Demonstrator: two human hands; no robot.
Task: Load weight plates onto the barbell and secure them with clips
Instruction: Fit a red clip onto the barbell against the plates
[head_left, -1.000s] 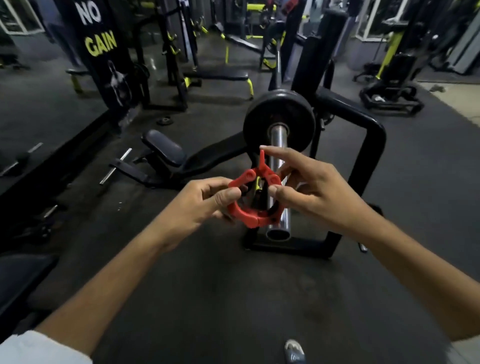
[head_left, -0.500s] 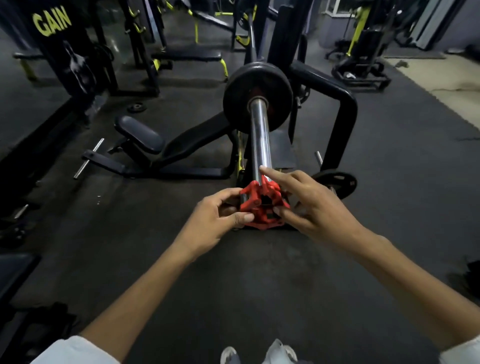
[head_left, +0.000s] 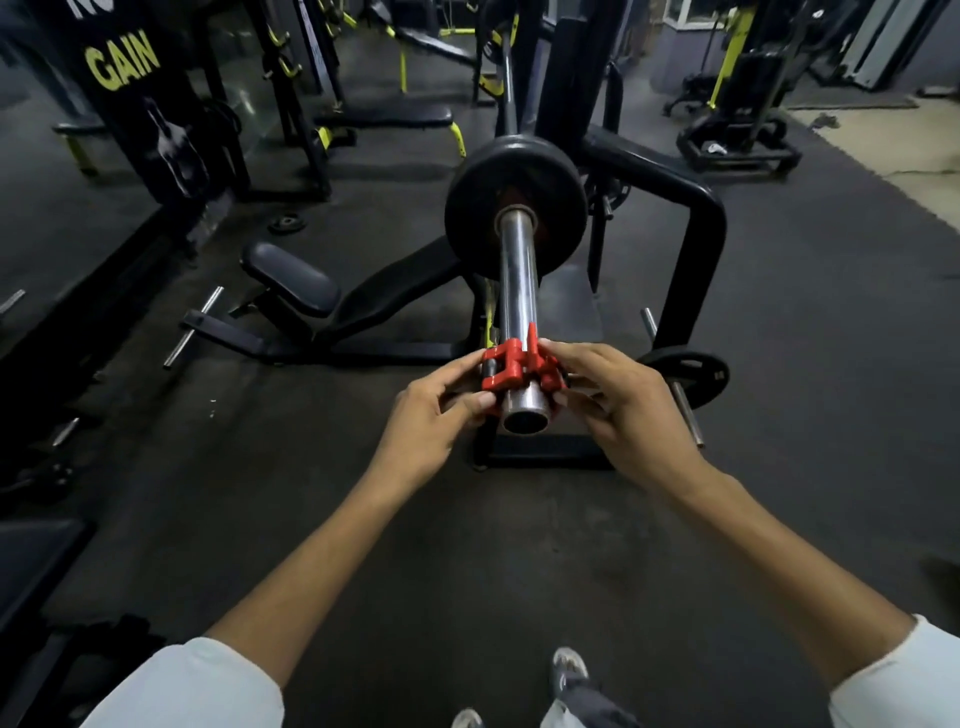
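Observation:
A red barbell clip (head_left: 511, 366) sits around the near end of the steel barbell sleeve (head_left: 515, 291), its lever standing up. My left hand (head_left: 434, 415) pinches the clip's left side with thumb and fingers. My right hand (head_left: 613, 405) grips its right side. Farther along the sleeve a black weight plate (head_left: 519, 205) is loaded against the collar. The sleeve's open end points toward me, just past the clip.
A smaller black plate (head_left: 685, 371) hangs on a peg of the black rack frame (head_left: 696, 244) at the right. An incline bench (head_left: 296, 280) lies to the left. A small plate (head_left: 285, 223) rests on the rubber floor. More benches and machines stand behind.
The clip was held open in front of the sleeve end; both hands have moved it forward, and it now rings the sleeve's tip. The view has come closer to the bar.

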